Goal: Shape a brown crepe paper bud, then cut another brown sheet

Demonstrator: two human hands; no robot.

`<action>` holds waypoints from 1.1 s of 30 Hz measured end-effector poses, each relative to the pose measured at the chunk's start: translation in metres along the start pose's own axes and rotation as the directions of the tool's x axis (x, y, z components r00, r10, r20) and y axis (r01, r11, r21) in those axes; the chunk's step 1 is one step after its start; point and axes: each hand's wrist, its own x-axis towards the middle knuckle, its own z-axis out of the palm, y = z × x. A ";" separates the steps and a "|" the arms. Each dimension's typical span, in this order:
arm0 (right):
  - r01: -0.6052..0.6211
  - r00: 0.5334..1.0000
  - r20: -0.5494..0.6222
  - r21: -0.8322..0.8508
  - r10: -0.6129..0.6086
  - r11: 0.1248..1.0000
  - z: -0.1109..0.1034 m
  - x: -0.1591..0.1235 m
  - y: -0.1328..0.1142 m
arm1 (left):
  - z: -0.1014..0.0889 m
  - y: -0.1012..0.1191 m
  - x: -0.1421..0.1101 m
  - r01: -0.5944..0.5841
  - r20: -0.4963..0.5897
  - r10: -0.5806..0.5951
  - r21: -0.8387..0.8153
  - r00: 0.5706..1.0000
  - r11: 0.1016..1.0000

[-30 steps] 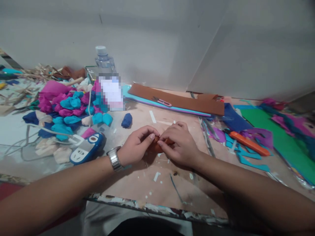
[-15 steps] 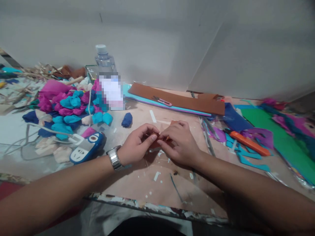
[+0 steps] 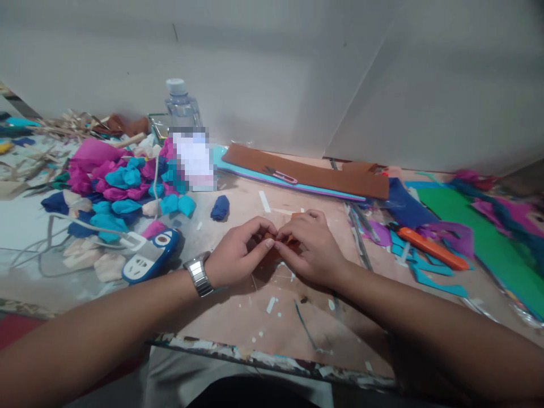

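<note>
My left hand, with a metal watch on its wrist, and my right hand meet at the middle of the worktable. Both pinch a small brown piece of paper, which shows only between the fingertips; most of it is hidden under the fingers. A rolled dark blue paper bud lies a little beyond my left hand.
A pile of pink, turquoise and blue paper buds and a blue power strip sit at left, a water bottle behind. A brown foam strip lies at the back. An orange cutter, blue scraps and green sheet lie right.
My fingers have shifted slightly on the brown piece, thumbs now pressed closer together. Arms and the surrounding things stay in place.
</note>
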 end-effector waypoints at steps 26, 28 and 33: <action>-0.026 1.000 0.015 0.053 0.026 0.998 -0.001 0.000 0.000 | 0.000 0.002 -0.002 -0.065 0.063 0.062 0.046 0.996 0.997; -0.033 0.999 0.014 0.059 0.032 0.998 0.000 -0.001 0.000 | 0.000 0.002 -0.002 -0.082 0.060 0.079 0.060 0.995 0.995; -0.037 0.999 -0.005 0.081 0.037 0.996 0.001 -0.001 0.001 | 0.001 0.002 -0.003 -0.098 0.068 0.097 0.017 0.993 0.995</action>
